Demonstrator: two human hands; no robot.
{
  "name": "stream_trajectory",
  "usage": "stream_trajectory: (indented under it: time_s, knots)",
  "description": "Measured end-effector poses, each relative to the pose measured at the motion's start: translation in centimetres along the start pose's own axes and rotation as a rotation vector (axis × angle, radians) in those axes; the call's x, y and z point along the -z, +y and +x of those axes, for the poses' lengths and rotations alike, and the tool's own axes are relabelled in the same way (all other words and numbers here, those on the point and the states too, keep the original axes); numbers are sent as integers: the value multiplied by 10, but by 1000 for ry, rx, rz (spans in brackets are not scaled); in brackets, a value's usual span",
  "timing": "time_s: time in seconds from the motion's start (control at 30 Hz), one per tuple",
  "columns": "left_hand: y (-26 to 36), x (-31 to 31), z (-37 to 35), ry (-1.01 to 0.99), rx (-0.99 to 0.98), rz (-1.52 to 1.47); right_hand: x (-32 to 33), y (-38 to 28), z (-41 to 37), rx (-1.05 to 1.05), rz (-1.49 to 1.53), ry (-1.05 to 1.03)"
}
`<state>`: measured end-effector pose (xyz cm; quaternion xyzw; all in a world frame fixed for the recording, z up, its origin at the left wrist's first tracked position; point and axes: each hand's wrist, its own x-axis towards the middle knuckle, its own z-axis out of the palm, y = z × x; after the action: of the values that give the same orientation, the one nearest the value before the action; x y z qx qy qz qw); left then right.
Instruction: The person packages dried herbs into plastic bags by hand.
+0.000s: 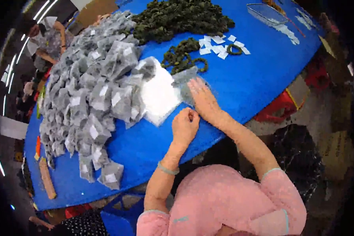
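My right hand (203,98) lies flat, its fingers stretched over a thin see-through plastic bag (187,80) on the blue table. Just below it, my left hand (185,126) is curled closed near the table's front edge; whatever its fingers may hold is hidden. A white stack of flat sheets or bags (159,96) lies left of the plastic bag. Beyond my right hand are several loose dark green rings (181,53), like coiled bands. Small white slips (216,46) lie scattered to their right, with a single green ring (234,49) beside them.
A large heap of grey filled packets with white labels (94,82) covers the left side of the blue table (255,82). A big dark green pile (181,19) stands at the back. A wire basket (267,14) sits far right. Another person (49,41) is at the far left.
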<state>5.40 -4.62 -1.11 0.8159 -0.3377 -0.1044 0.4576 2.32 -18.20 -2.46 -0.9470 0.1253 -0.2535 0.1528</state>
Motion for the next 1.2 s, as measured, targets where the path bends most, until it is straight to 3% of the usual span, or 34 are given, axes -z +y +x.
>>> stream_trajectory:
  time_s: [0.2, 0.33, 0.37, 0.53, 0.67, 0.7, 0.83, 0.87, 1.0, 1.2]
  knots:
    - [3, 30, -8, -28, 150, -130, 41, -19, -29, 110, 152, 14]
    - [-20, 23, -20, 100, -185, -254, 54, -7, -58, 161, 218, -66]
    - [-18, 25, -23, 98, -181, -255, 52, -8, -61, 158, 219, -70]
    - [18, 43, -34, -176, 118, -364, 40, -11, -65, 228, 173, 126]
    - [22, 54, -29, -293, 428, -117, 44, -19, -63, 257, 70, 272]
    - [20, 53, -29, -295, 430, -116, 46, -20, -62, 255, 71, 271]
    - [12, 33, -33, 252, -193, 261, 55, -25, -60, -120, 83, 485]
    - [13, 30, -31, 250, -190, 259, 54, -24, -62, -121, 82, 482]
    - [20, 18, -3, 211, -441, 438, 47, -14, -77, -326, 339, 112]
    - [-10, 7, 18, 166, -467, 418, 64, -10, -83, -170, 311, 207]
